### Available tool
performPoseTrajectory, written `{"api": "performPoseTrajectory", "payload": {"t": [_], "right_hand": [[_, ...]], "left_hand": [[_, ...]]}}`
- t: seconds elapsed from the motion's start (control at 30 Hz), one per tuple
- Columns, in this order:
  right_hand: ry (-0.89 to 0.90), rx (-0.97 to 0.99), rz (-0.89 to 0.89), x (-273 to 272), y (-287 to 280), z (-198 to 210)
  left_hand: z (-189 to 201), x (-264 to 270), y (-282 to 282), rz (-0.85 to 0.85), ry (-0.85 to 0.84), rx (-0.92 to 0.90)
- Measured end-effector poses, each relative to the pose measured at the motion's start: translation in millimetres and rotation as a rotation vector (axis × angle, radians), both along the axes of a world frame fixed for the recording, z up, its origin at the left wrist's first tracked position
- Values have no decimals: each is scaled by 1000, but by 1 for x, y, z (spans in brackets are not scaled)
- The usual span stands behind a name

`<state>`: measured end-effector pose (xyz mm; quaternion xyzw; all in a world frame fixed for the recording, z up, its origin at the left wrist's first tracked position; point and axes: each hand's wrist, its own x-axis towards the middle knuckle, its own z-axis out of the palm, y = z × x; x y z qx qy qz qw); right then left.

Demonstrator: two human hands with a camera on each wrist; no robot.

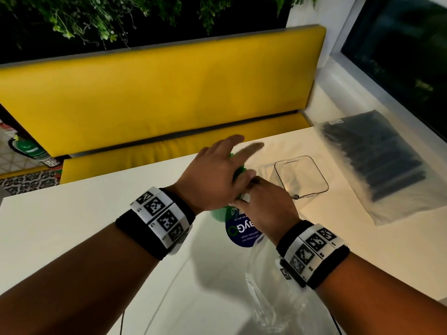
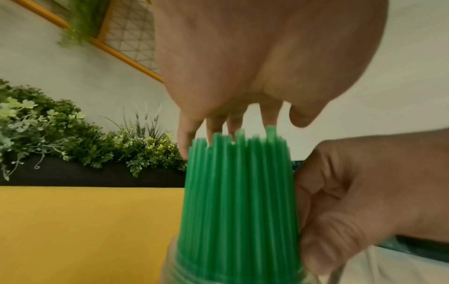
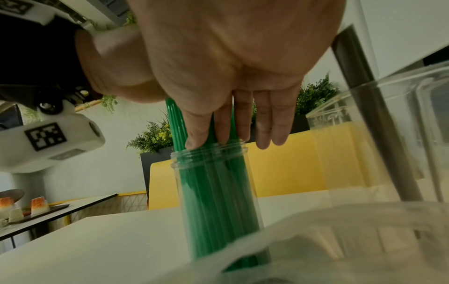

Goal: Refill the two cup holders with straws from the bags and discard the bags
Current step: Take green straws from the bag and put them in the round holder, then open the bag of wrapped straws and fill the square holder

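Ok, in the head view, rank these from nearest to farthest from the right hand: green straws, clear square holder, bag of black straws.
1. green straws: touching the right hand, under the left hand.
2. clear square holder: just beyond, on the table.
3. bag of black straws: far right edge.

The straws (image 2: 239, 192) are bright green, standing in a clear, colourless cup holder (image 3: 218, 192). The surface (image 1: 72, 226) is plain white. Behind it the bench (image 1: 157, 93) is solid yellow. A frosted bag (image 1: 377, 163) shows dark, near-black straws inside (exact shade hard to tell). Both wristbands (image 1: 157, 217) are black with white panels carrying black-and-white square code patterns. A round sticker (image 1: 242, 234) is dark blue with white lettering.
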<state>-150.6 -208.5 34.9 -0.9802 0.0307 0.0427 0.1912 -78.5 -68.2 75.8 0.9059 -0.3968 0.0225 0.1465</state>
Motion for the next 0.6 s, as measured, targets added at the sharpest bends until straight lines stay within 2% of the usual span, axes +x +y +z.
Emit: {"api": "performPoseTrajectory", "payload": {"t": [0.07, 0.17, 0.2, 0.33, 0.43, 0.53, 0.6], "right_hand": [[-8, 15, -3, 0, 0, -1], [1, 2, 10, 2, -2, -5], [-2, -7, 20, 3, -2, -6], [13, 14, 16, 3, -3, -7], [10, 55, -1, -2, 0, -1], [-82, 87, -17, -32, -3, 12], [-190, 40, -49, -75, -13, 18]], "left_hand": [[5, -1, -3, 82, -34, -34], [-6, -2, -9, 83, -44, 202], [-12, -2, -9, 63, -46, 229], [-17, -1, -8, 118, -68, 171], [-20, -1, -10, 176, -57, 209], [-13, -1, -8, 183, 46, 130], [6, -11, 7, 150, 61, -92]]}}
